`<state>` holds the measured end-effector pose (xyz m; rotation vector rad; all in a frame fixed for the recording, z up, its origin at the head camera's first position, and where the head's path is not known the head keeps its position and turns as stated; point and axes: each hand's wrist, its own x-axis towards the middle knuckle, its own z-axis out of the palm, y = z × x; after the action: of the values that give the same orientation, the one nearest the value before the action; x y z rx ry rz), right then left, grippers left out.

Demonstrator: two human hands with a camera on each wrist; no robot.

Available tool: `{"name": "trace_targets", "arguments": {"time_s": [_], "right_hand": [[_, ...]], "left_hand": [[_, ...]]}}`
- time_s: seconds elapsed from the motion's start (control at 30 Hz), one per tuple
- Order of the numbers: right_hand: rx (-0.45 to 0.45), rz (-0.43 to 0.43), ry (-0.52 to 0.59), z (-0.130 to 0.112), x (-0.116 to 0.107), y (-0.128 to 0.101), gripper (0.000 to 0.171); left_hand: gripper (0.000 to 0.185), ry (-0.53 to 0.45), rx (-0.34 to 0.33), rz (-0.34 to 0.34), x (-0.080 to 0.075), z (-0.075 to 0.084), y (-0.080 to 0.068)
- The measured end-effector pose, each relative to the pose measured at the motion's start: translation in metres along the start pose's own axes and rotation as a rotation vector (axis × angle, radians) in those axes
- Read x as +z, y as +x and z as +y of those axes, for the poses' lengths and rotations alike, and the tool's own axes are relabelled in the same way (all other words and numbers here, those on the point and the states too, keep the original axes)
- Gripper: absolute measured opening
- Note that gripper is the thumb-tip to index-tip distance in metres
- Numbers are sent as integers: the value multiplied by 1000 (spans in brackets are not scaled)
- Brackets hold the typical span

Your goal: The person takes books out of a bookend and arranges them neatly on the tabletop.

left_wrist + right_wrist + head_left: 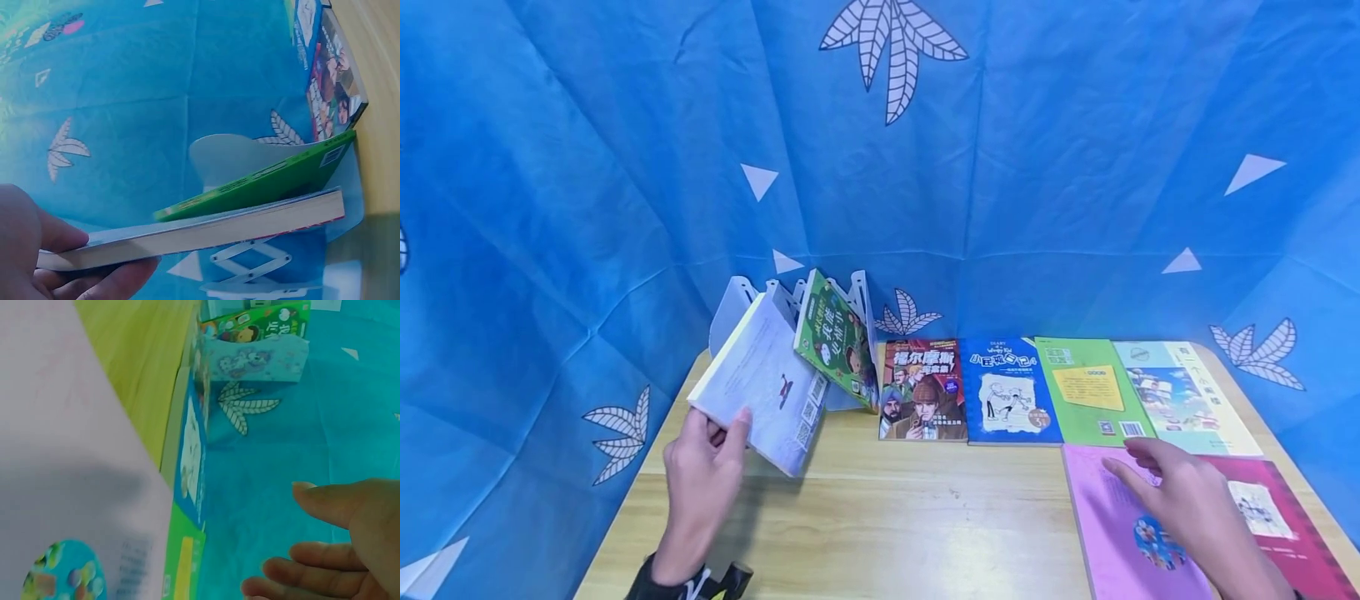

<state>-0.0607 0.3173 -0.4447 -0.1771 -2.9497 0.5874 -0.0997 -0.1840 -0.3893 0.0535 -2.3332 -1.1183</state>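
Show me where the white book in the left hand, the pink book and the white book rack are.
white book (767, 379): head view, middle of its back cover.
pink book (1105, 521): head view, bare cover left of the right hand.
white book rack (730, 312): head view, leftmost divider.

The desk (880, 517) at the bottom of the frame is pale wood with a smooth, faintly shiny grain. Blue cloth backdrop (625, 167) looks matt and creased. Paperback covers (1011, 387) gleam glossy; the white rack (733, 304) looks smooth plastic.

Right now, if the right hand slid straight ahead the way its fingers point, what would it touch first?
The right hand points up-left over the pink book; the green book looks like the first thing ahead, though its height above the pink cover is unclear.
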Motion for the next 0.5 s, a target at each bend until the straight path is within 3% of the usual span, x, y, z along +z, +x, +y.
{"name": "trace_targets", "arguments": {"time_s": [0.23, 0.5], "right_hand": [[-63, 40, 64, -14, 4, 1, 56], [-129, 16, 144, -36, 4, 6, 61]], "left_hand": [[29, 19, -26, -62, -24, 4, -2], [31, -86, 48, -247, -34, 2, -6]]}}
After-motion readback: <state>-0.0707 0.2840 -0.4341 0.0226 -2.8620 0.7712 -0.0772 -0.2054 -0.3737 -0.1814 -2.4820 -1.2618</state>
